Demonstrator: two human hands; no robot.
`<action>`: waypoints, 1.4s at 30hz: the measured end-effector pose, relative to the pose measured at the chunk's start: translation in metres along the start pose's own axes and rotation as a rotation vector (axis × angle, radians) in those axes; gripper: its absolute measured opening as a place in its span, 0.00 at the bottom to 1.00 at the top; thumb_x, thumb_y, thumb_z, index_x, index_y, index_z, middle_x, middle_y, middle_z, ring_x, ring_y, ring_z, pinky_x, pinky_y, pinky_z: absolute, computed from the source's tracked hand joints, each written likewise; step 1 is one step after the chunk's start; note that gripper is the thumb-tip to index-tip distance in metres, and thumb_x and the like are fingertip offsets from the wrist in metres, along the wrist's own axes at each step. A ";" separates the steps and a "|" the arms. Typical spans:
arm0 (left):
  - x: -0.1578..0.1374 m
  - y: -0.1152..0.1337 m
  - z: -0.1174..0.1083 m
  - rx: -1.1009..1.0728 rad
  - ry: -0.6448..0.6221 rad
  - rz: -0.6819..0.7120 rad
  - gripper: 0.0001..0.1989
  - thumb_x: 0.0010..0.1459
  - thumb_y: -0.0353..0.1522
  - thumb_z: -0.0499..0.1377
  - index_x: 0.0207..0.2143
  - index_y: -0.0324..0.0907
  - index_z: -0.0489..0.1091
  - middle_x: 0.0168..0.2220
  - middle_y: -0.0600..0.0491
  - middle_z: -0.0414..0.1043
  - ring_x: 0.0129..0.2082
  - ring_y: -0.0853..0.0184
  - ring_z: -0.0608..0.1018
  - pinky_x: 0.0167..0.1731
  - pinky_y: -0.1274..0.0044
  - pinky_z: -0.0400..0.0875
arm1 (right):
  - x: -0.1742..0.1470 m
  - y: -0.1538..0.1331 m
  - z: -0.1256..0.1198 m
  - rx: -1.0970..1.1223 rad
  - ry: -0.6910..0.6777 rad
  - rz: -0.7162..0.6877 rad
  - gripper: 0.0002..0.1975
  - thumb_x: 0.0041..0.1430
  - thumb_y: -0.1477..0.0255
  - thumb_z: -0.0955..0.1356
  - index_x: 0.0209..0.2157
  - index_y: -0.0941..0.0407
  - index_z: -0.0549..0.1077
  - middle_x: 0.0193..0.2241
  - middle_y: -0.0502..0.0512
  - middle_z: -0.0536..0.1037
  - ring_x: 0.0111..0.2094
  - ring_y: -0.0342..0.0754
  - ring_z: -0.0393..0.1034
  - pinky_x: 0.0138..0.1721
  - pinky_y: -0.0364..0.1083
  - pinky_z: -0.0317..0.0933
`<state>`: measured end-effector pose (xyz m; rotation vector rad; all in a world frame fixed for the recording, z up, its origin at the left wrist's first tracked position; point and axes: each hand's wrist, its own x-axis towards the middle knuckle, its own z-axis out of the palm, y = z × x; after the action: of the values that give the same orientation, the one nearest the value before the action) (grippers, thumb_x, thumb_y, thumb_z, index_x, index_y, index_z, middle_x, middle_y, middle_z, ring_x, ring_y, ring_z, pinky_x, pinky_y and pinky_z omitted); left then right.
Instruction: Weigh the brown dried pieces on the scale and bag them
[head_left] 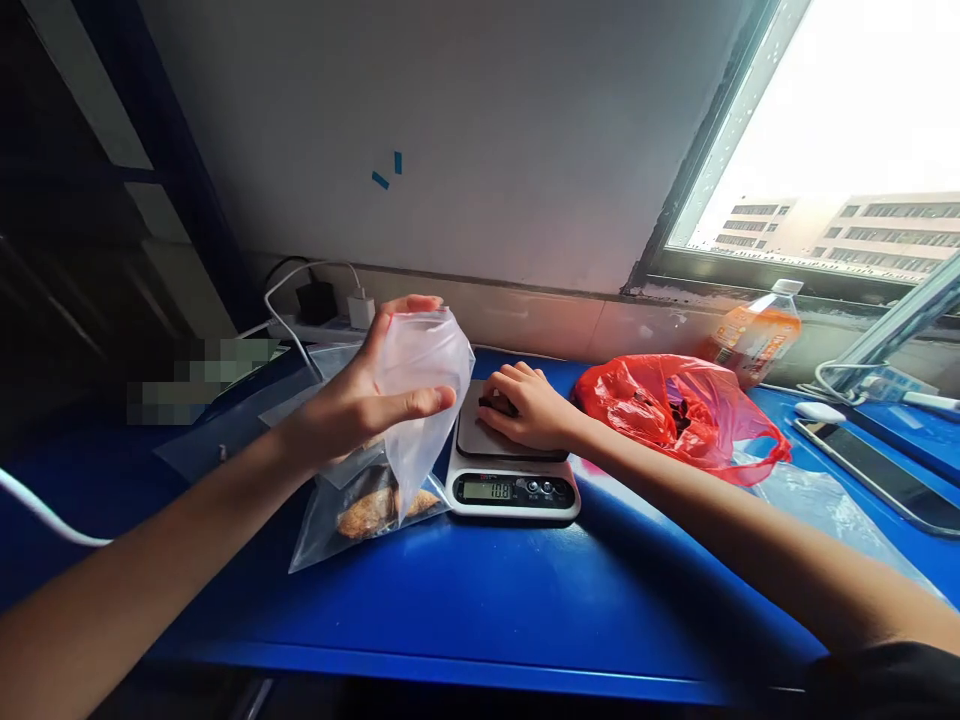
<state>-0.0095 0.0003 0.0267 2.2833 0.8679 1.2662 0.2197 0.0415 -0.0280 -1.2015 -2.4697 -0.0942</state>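
My left hand (367, 390) grips a translucent plastic bag (424, 365) by its upper part, thumb and fingers spread around it. Right of it, my right hand (532, 405) is closed over small dark brown pieces (499, 402) on the plate of a digital kitchen scale (514, 497). The fingers mostly cover those pieces, so their kind is unclear. Digits show on the scale's display, too small to read surely. Below my left hand lies a clear plastic bag (319, 530) with brown, mushroom-like pieces (367, 512) inside.
A red plastic bag (630, 400) with dark contents sits right of the scale. Behind it leans an orange-labelled bottle (761, 330). A phone (877, 475) and a white earphone case (820, 413) lie far right. A charger (361, 308) with a white cable stands at the back left.
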 end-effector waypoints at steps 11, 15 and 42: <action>-0.009 -0.008 0.009 -0.269 -0.053 -0.129 0.38 0.52 0.41 0.66 0.62 0.55 0.55 0.57 0.45 0.65 0.56 0.47 0.71 0.47 0.59 0.76 | -0.008 -0.006 -0.005 -0.111 0.052 -0.052 0.24 0.67 0.59 0.58 0.22 0.57 0.70 0.23 0.54 0.74 0.24 0.42 0.60 0.29 0.46 0.43; -0.011 -0.008 0.018 -0.238 -0.035 -0.110 0.37 0.52 0.39 0.67 0.60 0.53 0.53 0.56 0.45 0.67 0.55 0.51 0.74 0.51 0.58 0.74 | 0.001 0.004 -0.016 0.126 0.143 0.090 0.25 0.65 0.60 0.60 0.16 0.56 0.62 0.16 0.50 0.66 0.19 0.39 0.52 0.27 0.45 0.43; -0.013 0.008 0.063 -0.370 0.115 -0.117 0.35 0.55 0.36 0.66 0.55 0.53 0.45 0.66 0.41 0.50 0.55 0.53 0.73 0.54 0.50 0.69 | 0.027 -0.058 -0.075 1.331 0.713 0.333 0.25 0.52 0.45 0.69 0.30 0.55 0.70 0.15 0.43 0.63 0.16 0.37 0.58 0.14 0.40 0.52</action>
<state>0.0417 -0.0167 -0.0093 1.8614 0.7219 1.3860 0.1842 0.0080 0.0579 -0.6964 -1.1727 0.8889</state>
